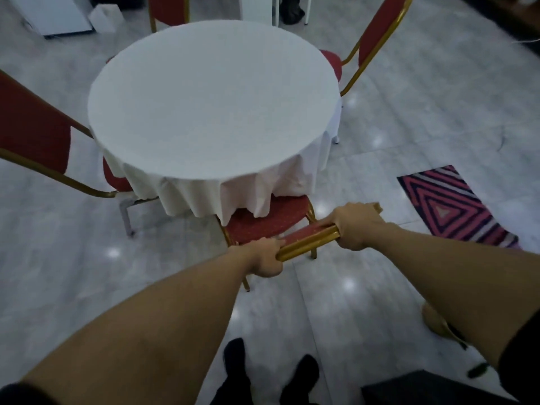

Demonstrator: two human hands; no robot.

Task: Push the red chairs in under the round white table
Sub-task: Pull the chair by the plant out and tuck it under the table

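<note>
The round white table [213, 103] wears a white cloth that hangs over its edge. Directly in front of me stands a red chair [268, 220] with a gold frame; the front of its seat lies under the cloth. My left hand [267, 255] grips the left end of its gold top rail. My right hand [358, 225] grips the right end. A second red chair [32, 127] stands at the left with its seat partly under the table. A third red chair [377, 33] is at the far right, and a fourth red chair [168, 8] is behind the table.
A pink and dark striped rug [455, 206] lies on the grey tiled floor to the right. A dark box [423, 387] sits at the bottom right near my feet. White furniture [52, 13] stands at the back left. A tan object [438, 320] lies on the floor on the right.
</note>
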